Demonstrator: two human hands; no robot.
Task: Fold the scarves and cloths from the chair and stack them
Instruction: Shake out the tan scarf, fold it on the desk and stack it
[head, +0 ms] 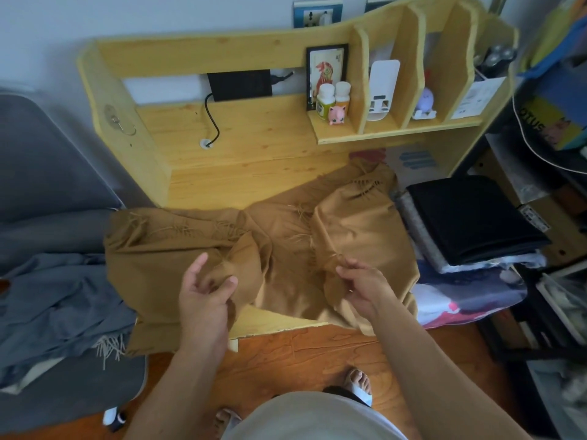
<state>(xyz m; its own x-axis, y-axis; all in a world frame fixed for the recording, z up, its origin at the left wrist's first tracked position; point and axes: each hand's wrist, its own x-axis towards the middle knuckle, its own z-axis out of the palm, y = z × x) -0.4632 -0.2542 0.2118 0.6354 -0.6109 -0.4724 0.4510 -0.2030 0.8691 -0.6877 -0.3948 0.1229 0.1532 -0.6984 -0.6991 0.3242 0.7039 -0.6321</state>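
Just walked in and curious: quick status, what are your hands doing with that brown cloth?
Left hand and right hand each pinch the brown scarf, rumpled on the desk. Grey scarf waits on the chair. Nothing in the way.

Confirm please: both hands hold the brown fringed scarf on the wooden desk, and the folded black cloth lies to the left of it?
Not quite. In the head view the folded black cloth lies right of the brown scarf, not left. Both hands, left and right, do hold it on the desk.

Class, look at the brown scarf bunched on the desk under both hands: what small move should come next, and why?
Probably draw the two hands apart to pull the brown scarf flat. The left hand and right hand each pinch its edge, but it lies rumpled on the desk, fringe tangled, unfit for folding.
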